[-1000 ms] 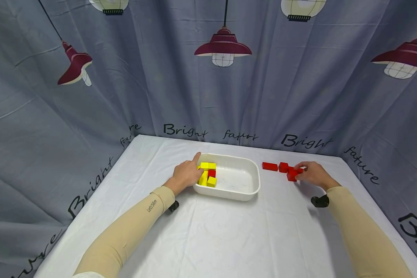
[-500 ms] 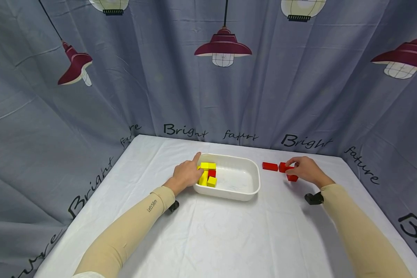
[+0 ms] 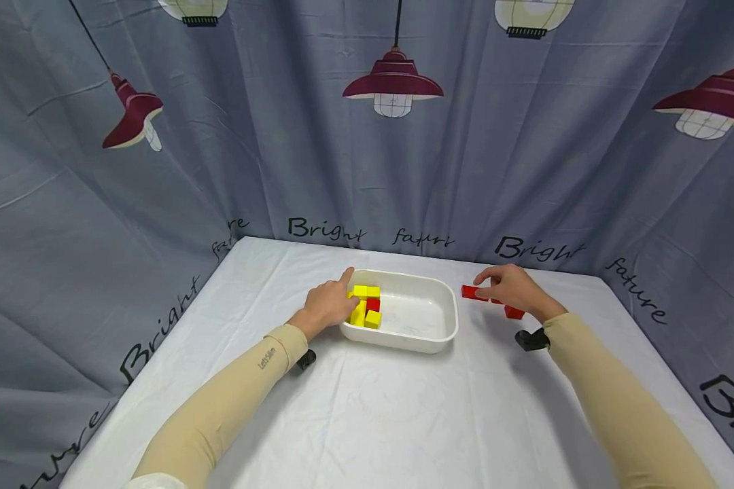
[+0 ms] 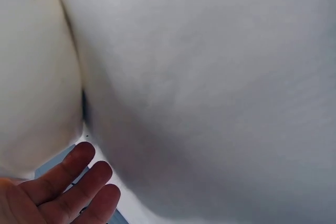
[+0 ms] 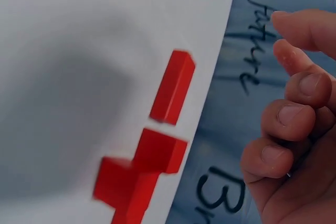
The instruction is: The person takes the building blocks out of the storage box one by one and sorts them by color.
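My left hand (image 3: 325,308) holds the left end of a white plastic tray (image 3: 425,346). Its thumb is over the rim and its index finger points along the outside; in the left wrist view, three fingers (image 4: 86,187) lie beneath the tray's outer wall. Yellow blocks (image 3: 358,314) and a red block (image 3: 373,305) are inside the tray's left part. My right hand (image 3: 514,288) hovers over a row of red blocks, thumb and index apart, holding nothing. Below it are a long red block (image 5: 173,87), a red cube (image 5: 160,150) and further red pieces (image 5: 113,179).
A white cloth (image 3: 397,414) covers the table. Grey-blue curtains (image 3: 318,170) with printed lamps and lettering stand around its back and sides. A black wrist camera (image 3: 532,339) hangs under the right sleeve.
My right hand has moved left over the red blocks, from the rightmost pieces toward the long one. The blocks look to be in the same places; my left hand and the tray stay still.
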Tool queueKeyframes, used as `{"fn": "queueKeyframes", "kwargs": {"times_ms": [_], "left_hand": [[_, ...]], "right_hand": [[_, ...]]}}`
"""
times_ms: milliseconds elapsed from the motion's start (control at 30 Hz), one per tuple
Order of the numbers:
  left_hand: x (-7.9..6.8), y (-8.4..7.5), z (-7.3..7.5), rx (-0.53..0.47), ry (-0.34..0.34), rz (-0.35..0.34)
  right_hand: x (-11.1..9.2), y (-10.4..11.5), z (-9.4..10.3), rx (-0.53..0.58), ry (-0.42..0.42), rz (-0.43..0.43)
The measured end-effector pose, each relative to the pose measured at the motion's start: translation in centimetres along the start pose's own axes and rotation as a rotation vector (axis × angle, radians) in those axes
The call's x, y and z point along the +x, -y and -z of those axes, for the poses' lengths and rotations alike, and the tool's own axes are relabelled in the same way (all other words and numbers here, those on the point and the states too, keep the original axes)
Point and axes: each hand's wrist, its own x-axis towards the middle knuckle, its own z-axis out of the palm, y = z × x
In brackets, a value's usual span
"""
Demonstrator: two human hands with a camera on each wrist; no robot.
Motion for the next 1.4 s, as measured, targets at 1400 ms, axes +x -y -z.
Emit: {"fn": "queueKeyframes", "kwargs": {"times_ms": [1400], "left_hand": [[-0.5,0.3,0.0,0.050,-0.035,-0.038]], "right_hand": [[4.8,10.0,-5.4,0.090,0.237,0.228]]}}
